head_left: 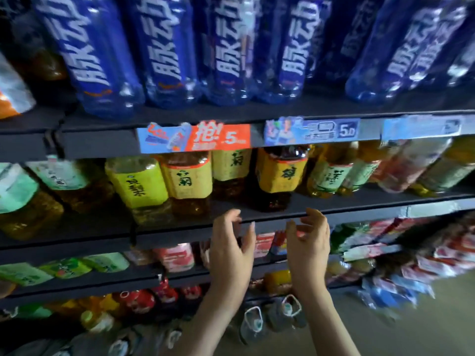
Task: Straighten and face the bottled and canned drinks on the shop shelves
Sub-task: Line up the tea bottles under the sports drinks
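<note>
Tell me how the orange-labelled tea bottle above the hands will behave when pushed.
The orange-labelled tea bottle looks full, so probably heavy for its size. Its squarish body should slide rather than roll. Being tall, it may tip if pushed high.

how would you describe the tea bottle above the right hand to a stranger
Start at the blue 5.0 price tag on the shelf edge. Right under it, above the right hand, stands the tea bottle. Its label is orange; neighbours' are yellow or green.
</note>
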